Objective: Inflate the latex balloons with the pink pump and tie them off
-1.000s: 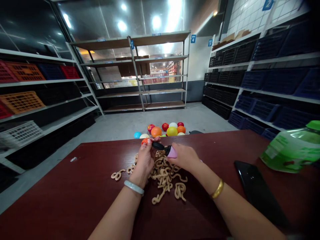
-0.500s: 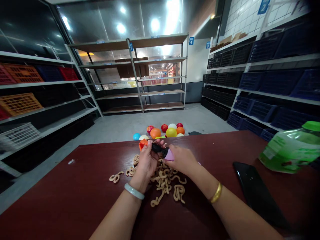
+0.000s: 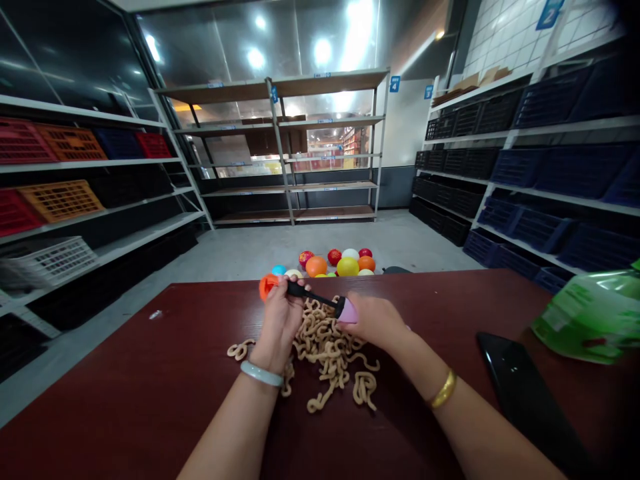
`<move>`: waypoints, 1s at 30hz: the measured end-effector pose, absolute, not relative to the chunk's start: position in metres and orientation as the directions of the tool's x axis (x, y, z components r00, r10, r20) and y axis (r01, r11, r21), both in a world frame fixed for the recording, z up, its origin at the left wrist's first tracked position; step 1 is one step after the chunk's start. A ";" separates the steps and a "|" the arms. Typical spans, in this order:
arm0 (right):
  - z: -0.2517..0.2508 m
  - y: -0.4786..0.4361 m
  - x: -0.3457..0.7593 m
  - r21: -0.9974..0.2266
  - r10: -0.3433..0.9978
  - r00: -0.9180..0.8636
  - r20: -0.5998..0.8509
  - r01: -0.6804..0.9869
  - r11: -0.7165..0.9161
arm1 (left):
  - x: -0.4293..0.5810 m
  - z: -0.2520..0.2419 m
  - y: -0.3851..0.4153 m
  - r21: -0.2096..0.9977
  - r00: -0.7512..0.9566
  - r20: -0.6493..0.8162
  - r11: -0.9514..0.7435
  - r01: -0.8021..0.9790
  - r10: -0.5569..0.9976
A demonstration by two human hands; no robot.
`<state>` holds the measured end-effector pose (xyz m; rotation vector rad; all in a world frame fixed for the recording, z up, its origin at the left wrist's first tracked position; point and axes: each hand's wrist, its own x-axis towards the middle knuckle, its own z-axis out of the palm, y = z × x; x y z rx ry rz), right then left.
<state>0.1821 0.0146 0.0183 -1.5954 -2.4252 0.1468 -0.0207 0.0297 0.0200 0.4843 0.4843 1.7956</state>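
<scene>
- At the near edge of the dark red table (image 3: 125,400), a person works with both bare hands raised just above a heap of tan deflated balloons (image 3: 327,347).
- Left hand (image 3: 277,320): fingers curled shut around the black stem of a small hand pump (image 3: 313,295); an orange balloon (image 3: 267,285) sits at the stem's far end, pinched against it by the fingertips (image 3: 286,288). A pale jade bangle (image 3: 261,373) rings this wrist.
- Right hand (image 3: 374,319): closed over the pump's pink body (image 3: 349,311); only the front of that body shows past the fingers. A gold bangle (image 3: 443,391) rings this wrist.
- The pump runs slantwise between the two hands, stem end to the left and farther off, pink end to the right and nearer. It is held clear of the table.
- The tan heap lies directly beneath both hands; a few loose pieces trail to its left and nearer side.
- A black phone (image 3: 520,393) lies flat on the table, to the right of the right forearm and apart from it.
- A green bag (image 3: 585,320) rests at the table's right edge, beyond the phone.
- Inflated coloured balloons (image 3: 335,262) sit on the floor beyond the table's far edge.
- Shelving with plastic crates (image 3: 60,200) lines both side walls.
</scene>
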 end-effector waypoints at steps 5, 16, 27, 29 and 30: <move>0.015 0.024 0.195 -0.165 0.920 -0.375 0.115 0.906 0.390 | -0.059 0.027 0.037 0.501 -0.362 0.129 -0.376 -0.780 0.923; 0.013 0.016 0.183 -0.077 0.928 -0.281 0.245 0.948 0.307 | 0.017 0.009 0.022 0.597 -0.283 0.133 -0.305 -0.742 0.950; 0.019 0.006 0.171 -0.157 0.930 -0.286 0.231 0.932 0.326 | 0.030 0.016 0.011 0.572 -0.287 0.151 -0.321 -0.755 0.946; 0.021 0.010 0.175 -0.153 0.932 -0.289 0.217 0.933 0.325 | 0.012 0.023 0.017 0.555 -0.336 0.145 -0.358 -0.751 0.931; 0.021 0.013 0.177 -0.146 0.932 -0.295 0.208 0.933 0.328 | 0.002 0.026 0.021 0.542 -0.372 0.133 -0.382 -0.749 0.919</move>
